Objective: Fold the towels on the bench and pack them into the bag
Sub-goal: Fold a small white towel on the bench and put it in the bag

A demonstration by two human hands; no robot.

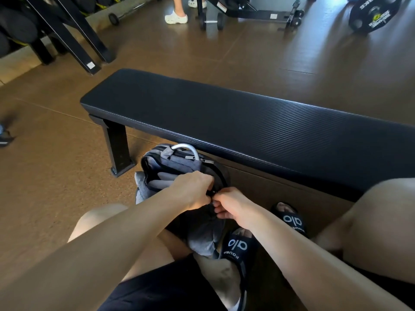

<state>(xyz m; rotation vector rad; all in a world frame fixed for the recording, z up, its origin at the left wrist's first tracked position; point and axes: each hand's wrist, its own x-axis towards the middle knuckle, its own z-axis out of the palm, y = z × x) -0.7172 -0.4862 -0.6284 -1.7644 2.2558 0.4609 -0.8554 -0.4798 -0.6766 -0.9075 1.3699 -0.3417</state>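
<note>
Bare forearms; black shorts (161,288); black logo slides (238,245)

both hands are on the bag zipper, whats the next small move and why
Probably run the zipper up around the opening. The bench shows no towels, and folded grey towels already sit inside the grey bag, whose top gapes open. The left hand grips the bag's edge while the right hand pinches at the zipper, so closing looks like what remains.

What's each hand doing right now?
Left hand: grip closed on the grey fabric backpack's opening edge.
Right hand: grip pinching its black zipper.
</note>
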